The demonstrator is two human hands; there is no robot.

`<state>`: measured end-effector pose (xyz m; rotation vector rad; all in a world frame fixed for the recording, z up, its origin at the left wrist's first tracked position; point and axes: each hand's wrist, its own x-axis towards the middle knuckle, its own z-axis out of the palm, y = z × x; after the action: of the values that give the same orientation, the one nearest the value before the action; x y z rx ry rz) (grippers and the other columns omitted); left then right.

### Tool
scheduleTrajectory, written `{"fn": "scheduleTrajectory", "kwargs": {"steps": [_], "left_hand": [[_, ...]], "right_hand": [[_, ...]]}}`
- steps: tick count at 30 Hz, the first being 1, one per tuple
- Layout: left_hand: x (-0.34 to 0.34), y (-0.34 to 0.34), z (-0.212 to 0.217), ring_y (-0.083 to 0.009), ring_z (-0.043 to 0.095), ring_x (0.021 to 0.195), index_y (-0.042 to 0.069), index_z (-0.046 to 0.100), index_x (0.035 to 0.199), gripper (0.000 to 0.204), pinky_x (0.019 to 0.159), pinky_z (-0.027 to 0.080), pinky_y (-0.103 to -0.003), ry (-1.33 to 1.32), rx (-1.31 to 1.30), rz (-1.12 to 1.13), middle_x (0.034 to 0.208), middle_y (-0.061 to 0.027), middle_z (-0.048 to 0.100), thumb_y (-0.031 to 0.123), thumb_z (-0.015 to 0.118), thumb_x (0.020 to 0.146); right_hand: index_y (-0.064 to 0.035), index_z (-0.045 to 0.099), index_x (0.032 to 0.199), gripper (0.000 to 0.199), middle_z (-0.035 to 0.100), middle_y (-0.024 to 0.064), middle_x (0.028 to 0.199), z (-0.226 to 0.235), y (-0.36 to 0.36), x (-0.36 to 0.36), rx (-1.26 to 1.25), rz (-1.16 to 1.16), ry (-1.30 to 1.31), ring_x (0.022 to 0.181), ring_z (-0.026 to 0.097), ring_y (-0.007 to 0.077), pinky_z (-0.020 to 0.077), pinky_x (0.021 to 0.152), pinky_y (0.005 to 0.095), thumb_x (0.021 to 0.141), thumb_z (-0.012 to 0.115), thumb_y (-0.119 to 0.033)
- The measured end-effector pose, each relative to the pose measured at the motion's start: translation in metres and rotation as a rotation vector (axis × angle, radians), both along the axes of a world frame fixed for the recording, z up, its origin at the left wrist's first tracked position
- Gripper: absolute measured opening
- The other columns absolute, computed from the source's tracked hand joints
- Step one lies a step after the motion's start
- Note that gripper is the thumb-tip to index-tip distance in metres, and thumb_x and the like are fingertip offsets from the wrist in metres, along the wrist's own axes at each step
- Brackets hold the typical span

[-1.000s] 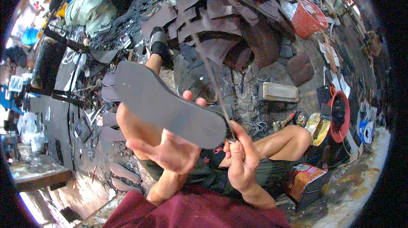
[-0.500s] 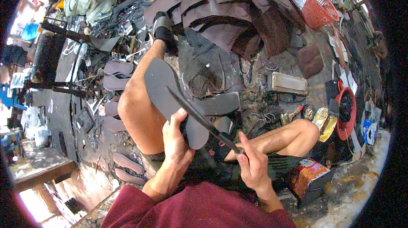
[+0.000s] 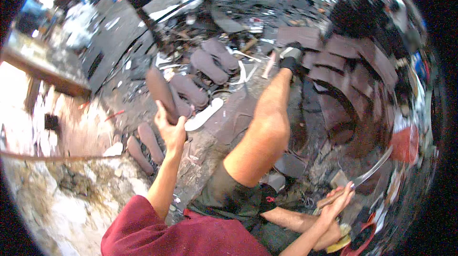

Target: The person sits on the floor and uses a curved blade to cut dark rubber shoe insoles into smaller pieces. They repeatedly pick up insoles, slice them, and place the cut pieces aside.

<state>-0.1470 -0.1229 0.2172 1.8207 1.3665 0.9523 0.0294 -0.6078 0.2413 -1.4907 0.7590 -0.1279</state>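
My left hand [image 3: 171,129] gripping a dark shoe sole [image 3: 161,91] held out left, my right hand [image 3: 336,203] closed on a long knife [image 3: 369,172], well apart.

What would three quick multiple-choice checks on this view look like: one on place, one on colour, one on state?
1. Where is the sole piece in the left hand?
A. Raised out to the person's left
B. Resting on the right knee
C. Under the foot

2. What colour is the sleeve?
A. Blue
B. Dark red
C. White

3. What is the right hand doing?
A. Lying open and empty
B. Gripping a long knife
C. Holding a sole

A: the left arm is stretched toward the soles on the floor.
B: the fabric is maroon.
B: the fingers close round the handle, blade angled up.
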Motion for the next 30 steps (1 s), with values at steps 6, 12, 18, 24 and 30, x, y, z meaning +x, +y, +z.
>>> {"fn": "scheduleTrajectory", "kwargs": {"steps": [6,12,18,24,30], "left_hand": [[0.043,0.087,-0.168,-0.0415,0.05,0.116,0.001,0.045,0.142,0.094,0.102,0.041,-0.045,0.29,-0.013,0.315,0.131,-0.0282,0.046,0.037,0.085,0.065],[0.15,0.088,-0.209,-0.0381,0.039,0.127,0.01,0.034,0.15,0.098,0.105,0.035,-0.049,0.47,-0.249,0.498,0.141,-0.0217,0.039,0.032,0.084,0.068],[0.125,0.081,-0.192,-0.0391,0.03,0.138,0.009,0.044,0.144,0.089,0.11,0.029,-0.053,0.38,-0.083,0.443,0.153,-0.0222,0.029,0.04,0.083,0.07],[0.064,-0.101,0.043,-0.0304,0.054,0.124,-0.003,0.061,0.118,0.043,0.106,0.04,-0.039,-0.748,-0.053,-0.431,0.129,-0.022,0.059,0.012,0.077,0.082],[0.081,-0.203,0.133,-0.0231,0.052,0.122,-0.003,0.049,0.136,0.072,0.103,0.042,-0.035,-0.999,-0.839,-0.633,0.135,-0.017,0.052,0.02,0.084,0.078]], "right_hand": [[-0.0116,0.055,0.095,0.023,0.053,0.0005,0.077,-0.12,0.016,-0.026,-0.1,0.343,0.151,0.061,0.053,0.0146,0.0466,0.054,0.0303,0.087,0.071,-0.026],[-0.0037,0.054,0.09,0.032,0.057,0.0023,0.083,-0.191,0.015,-0.036,-0.485,0.497,0.126,0.077,0.051,0.0165,0.0443,0.069,0.0317,0.079,0.081,-0.016],[-0.0054,0.05,0.097,0.033,0.055,0.0044,0.089,-0.162,0.043,-0.047,-0.332,0.361,0.103,0.075,0.056,0.0195,0.0504,0.06,0.0362,0.079,0.078,-0.002],[-0.0078,0.043,0.13,0.046,0.058,0.0082,0.108,0.009,0.001,-0.053,0.048,0.119,-0.381,0.086,0.059,0.022,0.0539,0.075,0.0338,0.093,0.066,-0.023],[-0.0068,0.046,0.131,0.049,0.052,0.0089,0.121,0.054,0.053,-0.122,-0.14,0.18,-0.195,0.104,0.058,0.0229,0.0514,0.086,0.0368,0.09,0.066,-0.025]]}}
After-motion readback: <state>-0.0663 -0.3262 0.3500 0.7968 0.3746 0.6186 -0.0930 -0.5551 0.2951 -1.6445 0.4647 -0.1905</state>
